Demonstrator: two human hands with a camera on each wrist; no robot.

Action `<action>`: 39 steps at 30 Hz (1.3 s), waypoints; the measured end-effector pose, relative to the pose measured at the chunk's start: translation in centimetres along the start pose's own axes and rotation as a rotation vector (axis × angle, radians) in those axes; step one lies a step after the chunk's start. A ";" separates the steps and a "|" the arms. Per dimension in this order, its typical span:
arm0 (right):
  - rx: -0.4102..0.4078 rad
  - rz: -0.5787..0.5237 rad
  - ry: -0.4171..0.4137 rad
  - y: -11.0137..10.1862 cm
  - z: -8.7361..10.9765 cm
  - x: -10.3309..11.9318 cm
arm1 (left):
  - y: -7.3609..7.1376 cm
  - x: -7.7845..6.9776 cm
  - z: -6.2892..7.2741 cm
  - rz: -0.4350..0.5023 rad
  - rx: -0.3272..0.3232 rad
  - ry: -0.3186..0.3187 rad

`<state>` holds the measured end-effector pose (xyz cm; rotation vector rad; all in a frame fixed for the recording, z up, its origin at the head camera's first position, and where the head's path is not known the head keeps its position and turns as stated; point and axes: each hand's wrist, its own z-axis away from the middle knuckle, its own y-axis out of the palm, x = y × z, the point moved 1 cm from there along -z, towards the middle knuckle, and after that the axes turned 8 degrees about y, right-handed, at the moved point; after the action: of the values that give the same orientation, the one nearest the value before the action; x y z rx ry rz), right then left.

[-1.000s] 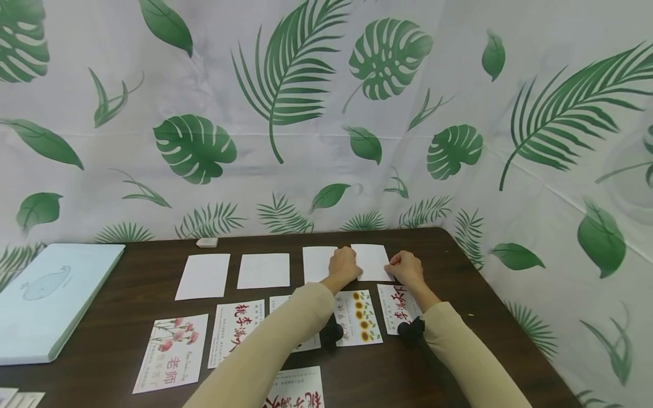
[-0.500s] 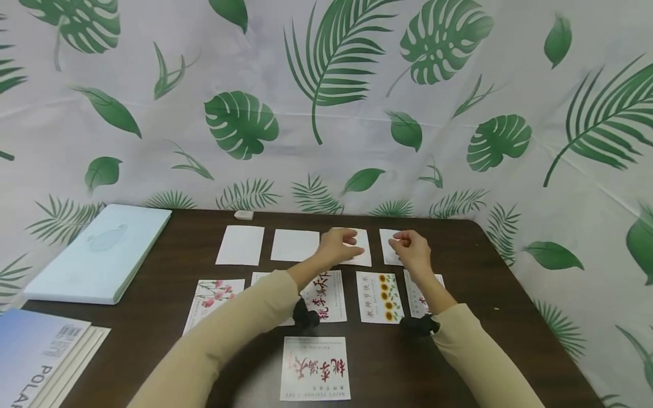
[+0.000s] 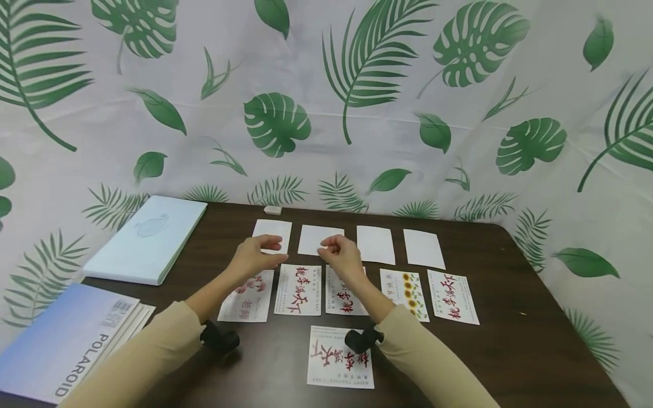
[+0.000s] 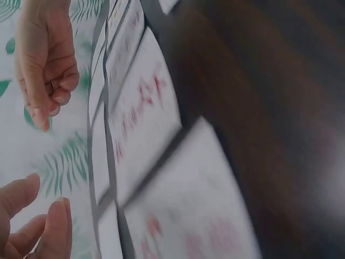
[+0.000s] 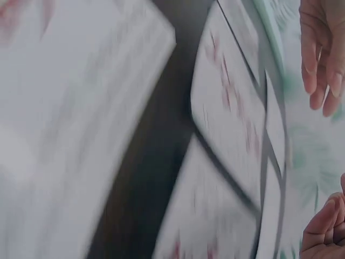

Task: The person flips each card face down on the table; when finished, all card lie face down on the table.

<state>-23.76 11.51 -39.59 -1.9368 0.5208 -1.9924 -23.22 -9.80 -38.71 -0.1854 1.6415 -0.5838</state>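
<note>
My left hand (image 3: pixel 252 255) hovers over the leftmost blank white card (image 3: pixel 272 228) of the back row, fingers loosely bent and holding nothing. My right hand (image 3: pixel 343 259) is in the air by the second blank card (image 3: pixel 312 233), its fingers slightly curled with no object in them. Below the hands runs a row of printed cards: a pink-flower card (image 3: pixel 252 303), several with red Chinese characters, such as a calligraphy card (image 3: pixel 298 292), and a sunflower card (image 3: pixel 410 294). Another red-lettered card (image 3: pixel 339 371) lies alone nearer me, partly covered by the right wrist's camera.
A light blue box-like object with a whale drawing (image 3: pixel 148 238) lies at the table's left. In front of it is a stack topped by a POLAROID booklet (image 3: pixel 66 340). A small white block (image 3: pixel 272 210) sits at the dark table's (image 3: pixel 510 317) back edge, before a leaf-print cloth (image 3: pixel 377 141).
Both hands have left the rightmost blank cards and moved left along the back row. The head view has swung, bringing the POLAROID stack into sight. The rightmost blank cards now lie uncovered.
</note>
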 end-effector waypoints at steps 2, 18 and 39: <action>0.026 0.021 -0.011 1.4 0.2 0.2 | -0.9 0.8 0.9 -0.043 -0.018 -0.017; 0.190 0.208 -0.093 7.9 1.1 0.7 | -4.3 5.2 5.2 -0.222 -0.025 -0.090; 0.219 0.437 -0.177 10.4 0.9 2.0 | -4.6 6.5 5.3 -0.330 -0.145 -0.120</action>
<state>-23.20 1.35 -42.62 -1.6737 0.5919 -1.5227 -20.16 -18.01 -42.49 -0.5955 1.5467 -0.6876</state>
